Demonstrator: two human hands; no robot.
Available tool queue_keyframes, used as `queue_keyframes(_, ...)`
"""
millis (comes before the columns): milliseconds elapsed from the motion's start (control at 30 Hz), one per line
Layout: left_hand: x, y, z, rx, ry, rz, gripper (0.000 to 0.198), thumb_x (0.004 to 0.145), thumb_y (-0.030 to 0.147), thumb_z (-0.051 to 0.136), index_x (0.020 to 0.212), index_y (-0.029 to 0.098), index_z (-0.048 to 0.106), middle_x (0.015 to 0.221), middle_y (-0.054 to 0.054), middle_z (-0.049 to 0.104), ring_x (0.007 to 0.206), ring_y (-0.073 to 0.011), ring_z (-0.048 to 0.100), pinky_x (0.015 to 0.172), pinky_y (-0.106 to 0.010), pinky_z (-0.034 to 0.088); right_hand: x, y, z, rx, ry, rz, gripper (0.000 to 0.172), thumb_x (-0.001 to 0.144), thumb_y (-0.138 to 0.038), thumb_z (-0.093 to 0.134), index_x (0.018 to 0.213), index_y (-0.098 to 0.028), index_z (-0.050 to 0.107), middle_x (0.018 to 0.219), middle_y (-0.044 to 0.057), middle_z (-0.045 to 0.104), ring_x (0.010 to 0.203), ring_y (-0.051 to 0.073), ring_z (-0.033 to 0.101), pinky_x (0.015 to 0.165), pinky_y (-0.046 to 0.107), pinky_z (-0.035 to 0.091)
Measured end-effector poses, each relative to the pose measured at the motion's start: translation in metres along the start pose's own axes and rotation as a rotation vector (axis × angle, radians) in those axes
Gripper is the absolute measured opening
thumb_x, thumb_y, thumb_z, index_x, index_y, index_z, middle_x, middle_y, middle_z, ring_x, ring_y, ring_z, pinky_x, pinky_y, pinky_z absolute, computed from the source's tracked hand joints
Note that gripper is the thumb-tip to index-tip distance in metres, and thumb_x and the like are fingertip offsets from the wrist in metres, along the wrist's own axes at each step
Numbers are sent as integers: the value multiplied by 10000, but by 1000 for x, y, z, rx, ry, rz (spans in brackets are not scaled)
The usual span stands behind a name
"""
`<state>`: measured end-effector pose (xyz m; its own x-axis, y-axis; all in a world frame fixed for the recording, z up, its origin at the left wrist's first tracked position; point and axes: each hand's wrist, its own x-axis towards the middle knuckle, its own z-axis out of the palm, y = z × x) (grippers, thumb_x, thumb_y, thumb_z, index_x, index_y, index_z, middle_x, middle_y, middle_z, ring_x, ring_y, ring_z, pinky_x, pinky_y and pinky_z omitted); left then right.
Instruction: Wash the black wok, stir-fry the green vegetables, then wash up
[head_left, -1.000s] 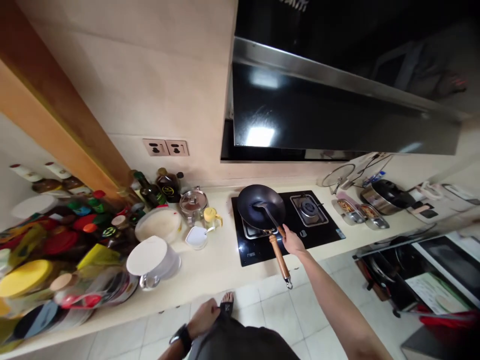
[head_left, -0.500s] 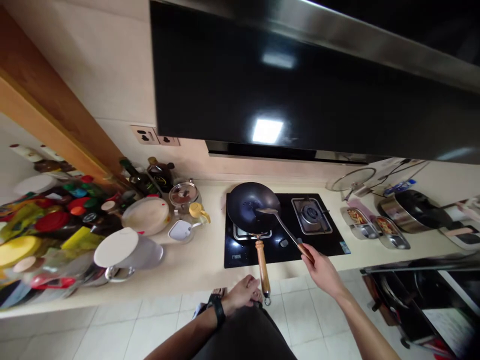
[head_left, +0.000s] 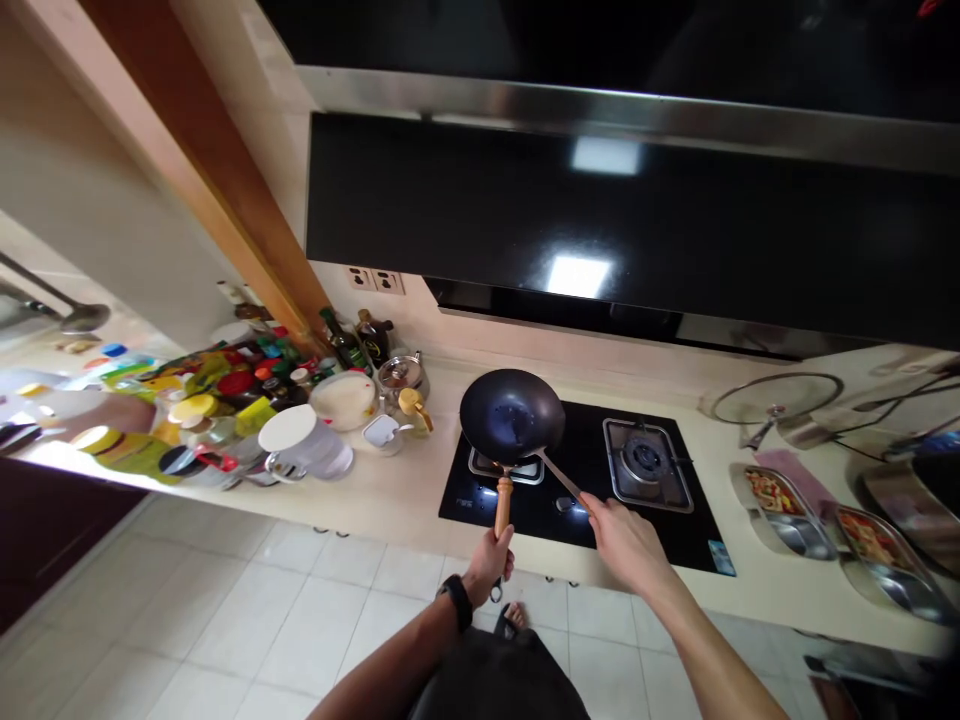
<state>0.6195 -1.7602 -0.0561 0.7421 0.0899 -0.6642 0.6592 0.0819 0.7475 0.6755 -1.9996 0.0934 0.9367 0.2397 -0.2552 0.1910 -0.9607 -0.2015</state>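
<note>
A dark wok [head_left: 511, 415] sits on the left burner of the black gas hob [head_left: 585, 480]. My left hand [head_left: 491, 562], with a black watch on the wrist, is closed round the end of the wok's wooden handle [head_left: 502, 505]. My right hand [head_left: 626, 540] grips the handle of a metal spatula [head_left: 553, 470], whose blade reaches into the wok at its right edge.
Left of the hob the counter [head_left: 390, 495] is crowded with bottles, jars, lidded bowls and a white jug [head_left: 300, 445]. The right burner [head_left: 645, 465] is bare. Two metal trays of food [head_left: 780, 498] and a glass lid [head_left: 772, 400] lie at the right. A range hood [head_left: 600, 200] hangs overhead.
My left hand rose from beside my hip and took the wok's wooden handle. My right hand kept hold of the spatula. My view swung left and back.
</note>
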Motion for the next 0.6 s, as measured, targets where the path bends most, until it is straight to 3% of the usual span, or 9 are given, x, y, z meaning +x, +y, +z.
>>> queue_keyframes(167,1,4,0,33,27,-1,490,912,699,628,869,242,458,509,75,511,385,-96,454,404,-226,336,48,-34,41,214,54,63,464,1020,-204,463,1458,-262,603,1133,143,721,887,240,723,761,334,482)
queue_keyframes(267,3,3,-2,49,6,-10,447,947,660,600,888,237,467,490,75,512,375,-102,455,392,-225,327,68,-43,61,757,165,129,381,1013,-329,536,1372,-242,632,1016,94,720,815,209,685,663,291,478)
queue_keyframes(367,6,-1,-8,52,6,-2,404,960,609,615,905,233,478,470,89,495,361,-98,428,384,-222,308,62,-39,75,1418,75,215,513,909,-596,682,1272,-234,647,764,-19,592,520,113,457,443,219,284)
queue_keyframes(433,8,-2,-11,53,13,-3,361,970,552,627,907,228,481,467,93,493,358,-91,407,384,-221,303,49,-36,86,1671,-31,235,660,787,-698,787,1221,-219,656,699,-74,489,460,57,286,410,190,152)
queue_keyframes(500,9,-3,-13,47,9,-8,317,983,501,621,909,226,482,467,93,494,358,-90,400,384,-220,301,35,-38,100,1742,-31,260,740,696,-738,849,1180,-210,665,662,-105,415,454,33,212,406,176,99)
queue_keyframes(600,10,-2,-15,37,-10,-24,298,984,480,625,917,225,486,471,90,499,357,-95,412,382,-220,301,23,-50,121,1718,77,320,818,657,-799,837,1208,-222,657,625,-126,348,445,33,198,402,171,85)
